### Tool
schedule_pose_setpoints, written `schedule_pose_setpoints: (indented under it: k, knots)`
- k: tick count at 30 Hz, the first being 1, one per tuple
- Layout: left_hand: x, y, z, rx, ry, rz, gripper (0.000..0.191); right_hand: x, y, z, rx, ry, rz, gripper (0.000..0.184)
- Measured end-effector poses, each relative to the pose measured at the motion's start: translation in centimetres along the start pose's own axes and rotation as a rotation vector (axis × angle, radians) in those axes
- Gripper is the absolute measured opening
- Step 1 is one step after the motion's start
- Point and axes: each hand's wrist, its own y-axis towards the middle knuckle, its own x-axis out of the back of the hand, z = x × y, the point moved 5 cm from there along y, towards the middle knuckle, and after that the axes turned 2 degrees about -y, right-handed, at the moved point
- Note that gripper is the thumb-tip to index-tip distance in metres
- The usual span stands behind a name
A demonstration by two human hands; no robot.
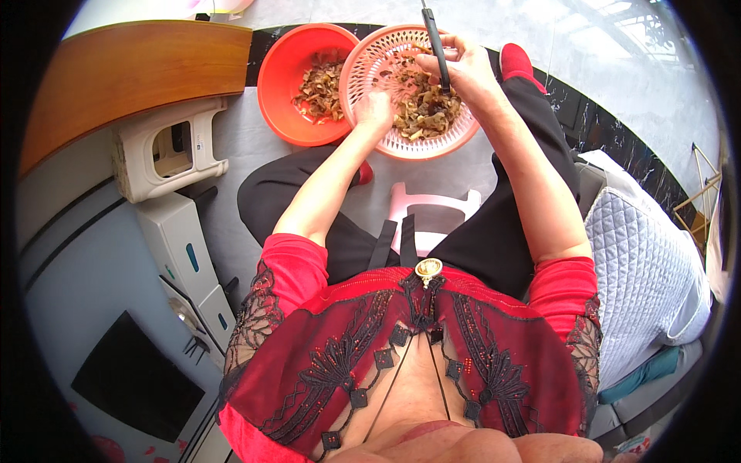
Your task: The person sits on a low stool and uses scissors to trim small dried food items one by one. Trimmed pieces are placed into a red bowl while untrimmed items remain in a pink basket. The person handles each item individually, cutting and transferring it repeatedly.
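Observation:
A pink plastic colander [399, 144] with a slotted wall overlaps the right side of a red plastic basin [275, 87]. Curled brown food pieces [425, 118] lie in the colander, and similar pieces [324, 87] fill part of the basin. My left hand [373, 110] is over the colander's left side with its fingers curled; what they hold is hidden. Over the right side is my right hand [463, 69], thumb and fingers bent. A slim black object [436, 49] crosses in front of it, and I cannot tell whether the hand grips it.
A pink plastic stool [434, 202] shows between my legs. To the left are a wooden tabletop [156, 75], a cream plastic stool [173, 150] and a white cabinet [179, 231]. A grey sofa with a quilted cover [637, 289] is close on the right.

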Motion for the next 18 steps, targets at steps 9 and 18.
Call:
schedule_pose_setpoints:
  k: [9,18]
  knots:
    - [-0.7,0.2,-1.7,-0.270,0.075,-0.203,0.020,0.1,-0.1,-0.2,-0.011,-0.045,-0.008,0.053]
    - [-1.7,0.4,-2.0,-0.315,0.124,-0.260,0.023,0.1,0.3,-0.4,-0.004,-0.010,0.001,0.058]
